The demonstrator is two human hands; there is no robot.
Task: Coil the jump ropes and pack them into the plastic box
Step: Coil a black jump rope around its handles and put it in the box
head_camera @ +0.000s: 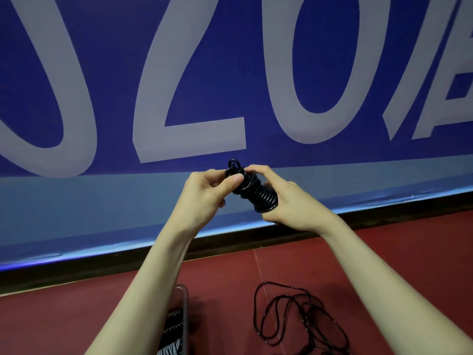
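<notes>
Both hands are raised in front of me around a tightly coiled black jump rope [261, 194]. My right hand [294, 203] grips the thick wound bundle from the right side. My left hand [204, 193] pinches the loose loop end at the top of the coil between thumb and fingers. Below on the floor stands the clear plastic box [184, 298], partly hidden by my left forearm, with coiled ropes [173, 326] inside it. To its right a loose black jump rope [299, 319] lies tangled in loops on the floor.
The floor [225, 290] is dark red. A blue banner wall [179, 73] with large pale letters rises close ahead, with a black skirting strip [102, 267] along its base.
</notes>
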